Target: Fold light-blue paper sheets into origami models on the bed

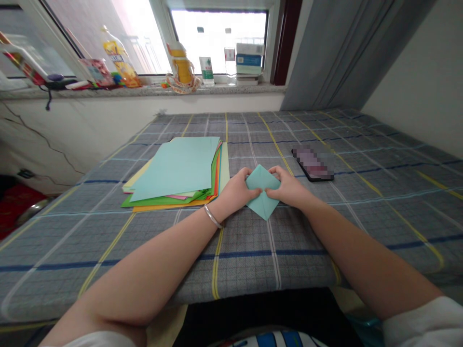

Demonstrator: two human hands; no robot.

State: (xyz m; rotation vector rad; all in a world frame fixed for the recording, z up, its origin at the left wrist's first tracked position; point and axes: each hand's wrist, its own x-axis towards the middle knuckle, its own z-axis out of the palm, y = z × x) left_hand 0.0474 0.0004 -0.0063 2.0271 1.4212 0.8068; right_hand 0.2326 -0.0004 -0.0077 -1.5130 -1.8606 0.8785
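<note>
The folded paper point(264, 205) is between the left hand point(239, 192) and the right hand point(288, 188), above the cloth point(246, 270). On the cloth, the paper pile point(177, 166) lies to the left and the phone point(313, 164) to the right. Behind the cloth is the window sill point(224, 90). On it, the tube point(207, 72) stands left of the boxes point(249, 62).
</note>
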